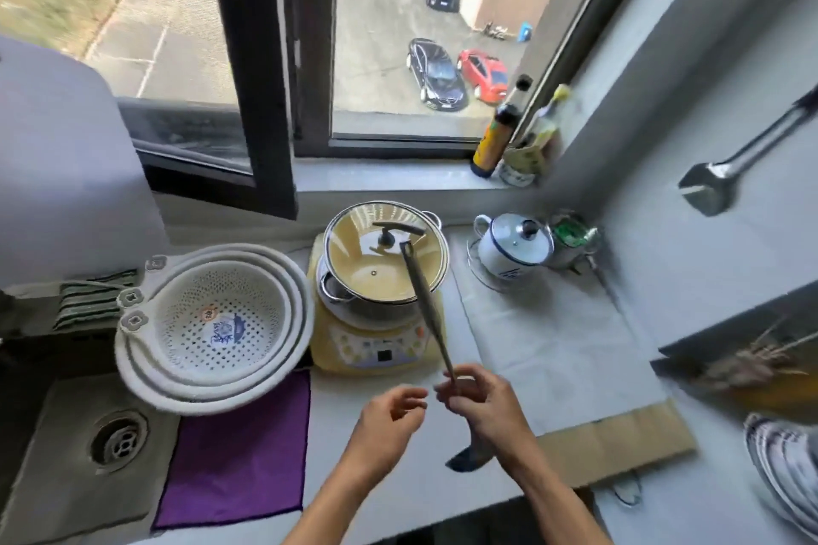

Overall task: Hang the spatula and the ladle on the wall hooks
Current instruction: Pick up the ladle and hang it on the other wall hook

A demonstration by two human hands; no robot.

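My right hand (pixel 482 403) grips a long metal utensil, apparently the ladle (pixel 425 296), low on its handle. The handle slants up and away over the glass-lidded pot (pixel 385 257), and its dark head (pixel 467 458) sticks out below my wrist. My left hand (pixel 389 412) hovers just left of it, fingers apart and holding nothing. A steel spatula (pixel 712 186) hangs blade-down against the right wall, its handle running off the right edge. No hook shows in the frame.
The pot sits on a yellow induction cooker (pixel 376 350). Nested white colanders (pixel 212 323) stand left of it, beside a sink (pixel 119 443) and a purple cloth (pixel 234 451). An enamel pot (pixel 513 248) and bottles (pixel 495 133) line the back right.
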